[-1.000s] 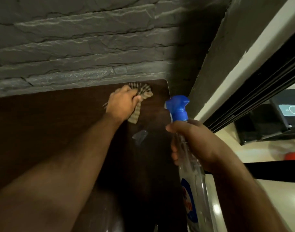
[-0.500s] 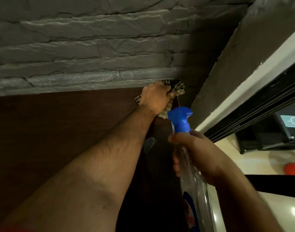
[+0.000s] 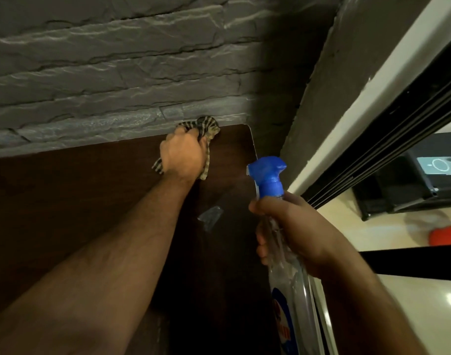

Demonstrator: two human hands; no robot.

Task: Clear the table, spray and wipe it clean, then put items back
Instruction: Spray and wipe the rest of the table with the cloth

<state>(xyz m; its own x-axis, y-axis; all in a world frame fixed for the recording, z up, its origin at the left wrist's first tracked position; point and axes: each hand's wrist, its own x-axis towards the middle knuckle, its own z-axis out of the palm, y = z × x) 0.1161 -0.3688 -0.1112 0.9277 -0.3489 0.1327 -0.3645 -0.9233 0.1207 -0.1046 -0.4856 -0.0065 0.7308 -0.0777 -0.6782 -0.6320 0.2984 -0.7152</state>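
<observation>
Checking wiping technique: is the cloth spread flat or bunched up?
Bunched. The striped cloth is crumpled in the left hand, ends poking out either side, pressed on the table.

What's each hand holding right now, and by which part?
Left hand grips the bunched middle of a striped cloth on the dark wooden table. Right hand grips the clear blue-nozzled spray bottle by its neck.
</observation>
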